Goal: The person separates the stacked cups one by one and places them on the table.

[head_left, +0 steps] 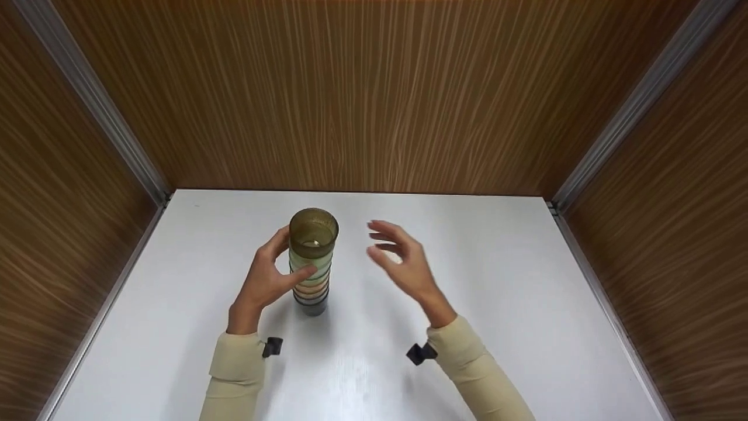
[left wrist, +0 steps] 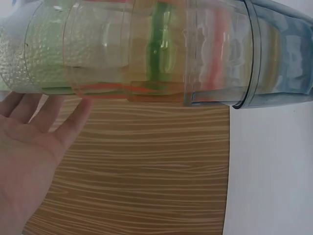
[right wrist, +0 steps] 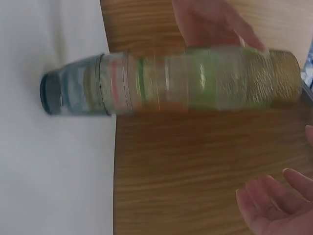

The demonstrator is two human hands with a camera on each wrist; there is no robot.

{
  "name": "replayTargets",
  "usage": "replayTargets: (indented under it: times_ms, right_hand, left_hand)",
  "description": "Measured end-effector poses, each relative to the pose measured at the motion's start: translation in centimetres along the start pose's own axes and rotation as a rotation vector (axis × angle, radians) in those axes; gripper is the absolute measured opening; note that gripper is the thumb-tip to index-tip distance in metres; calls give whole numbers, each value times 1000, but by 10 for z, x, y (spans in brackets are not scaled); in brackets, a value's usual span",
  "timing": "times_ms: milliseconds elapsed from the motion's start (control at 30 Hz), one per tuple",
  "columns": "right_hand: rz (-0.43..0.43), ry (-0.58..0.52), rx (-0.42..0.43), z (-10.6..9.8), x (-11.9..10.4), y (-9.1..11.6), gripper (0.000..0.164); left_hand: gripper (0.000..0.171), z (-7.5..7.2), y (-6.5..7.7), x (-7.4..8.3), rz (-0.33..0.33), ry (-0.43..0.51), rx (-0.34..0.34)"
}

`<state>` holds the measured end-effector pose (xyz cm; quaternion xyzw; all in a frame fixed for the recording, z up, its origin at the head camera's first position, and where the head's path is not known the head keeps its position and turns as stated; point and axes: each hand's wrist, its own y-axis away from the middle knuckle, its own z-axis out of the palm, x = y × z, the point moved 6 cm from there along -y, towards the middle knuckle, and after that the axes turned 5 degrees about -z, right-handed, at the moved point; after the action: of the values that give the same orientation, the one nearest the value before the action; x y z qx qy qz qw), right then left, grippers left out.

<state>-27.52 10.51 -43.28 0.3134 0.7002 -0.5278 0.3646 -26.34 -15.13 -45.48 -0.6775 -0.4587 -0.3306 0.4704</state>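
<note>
A tall stack of nested translucent tumblers (head_left: 312, 272) stands upright on the white table. Its top tumbler is olive-brown and textured; green, orange and clear bands come below, with a blue-grey one at the base (right wrist: 73, 88). My left hand (head_left: 270, 275) grips the upper part of the stack from the left, thumb across the front and fingertips partly hidden behind. In the left wrist view the left fingers (left wrist: 73, 117) reach behind the tumblers (left wrist: 161, 54). My right hand (head_left: 406, 257) is held apart on the stack's right, fingers loosely bent, touching nothing.
The white tabletop (head_left: 497, 263) is bounded by a wood-grain panel (head_left: 362, 99) at the back and similar panels on both sides. Metal rails (head_left: 590, 128) run along the corners. Each sleeved wrist wears a small black device (head_left: 273, 347).
</note>
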Motion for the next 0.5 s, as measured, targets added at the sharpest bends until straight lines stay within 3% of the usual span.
replayTargets:
  times_ms: [200, 500]
  right_hand:
    - [-10, 11, -79, 35, -14, -10, 58]
    - [-26, 34, -161, 60, -29, -20, 70]
  left_hand:
    - [74, 0, 4, -1, -3, -8, 10]
    - [74, -1, 8, -4, 12, -5, 36]
